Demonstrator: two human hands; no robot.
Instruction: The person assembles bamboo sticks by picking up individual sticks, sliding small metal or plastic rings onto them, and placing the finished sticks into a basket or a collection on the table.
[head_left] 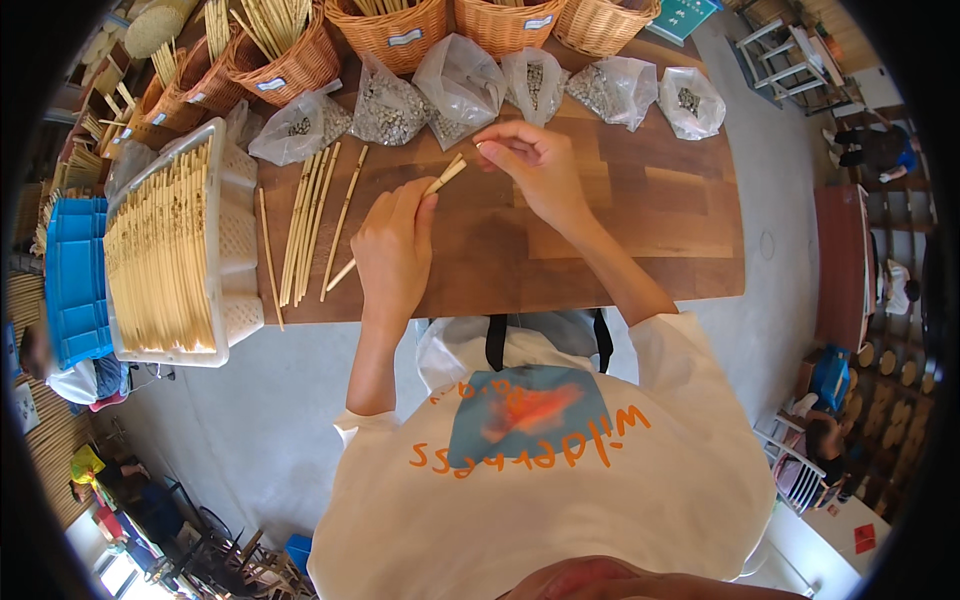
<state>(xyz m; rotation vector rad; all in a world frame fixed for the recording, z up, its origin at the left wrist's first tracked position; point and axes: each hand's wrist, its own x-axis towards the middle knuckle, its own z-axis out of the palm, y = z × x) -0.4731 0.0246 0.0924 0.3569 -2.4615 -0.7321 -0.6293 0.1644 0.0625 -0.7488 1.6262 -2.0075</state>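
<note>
Above the wooden tabletop my left hand (394, 232) is closed around thin bamboo sticks (447, 175). Their tips, which look like two side by side, poke out past my fingers, and a lower end shows below the palm. My right hand (532, 165) is closed in a pinch just beyond those tips, apart from them. What it pinches is too small to name. Left of my left hand, several loose bamboo sticks (310, 225) lie lengthwise on the table. Beyond both hands stands a row of clear plastic bags with small metallic-looking pieces, among them one bag (388, 105).
A white plastic crate (240, 220) packed with bamboo sticks stands at the table's left end, beside a blue crate (75, 280). Wicker baskets (400, 45) of sticks line the far edge. The table's near edge (560, 303) runs close to my body. Other people are in the background.
</note>
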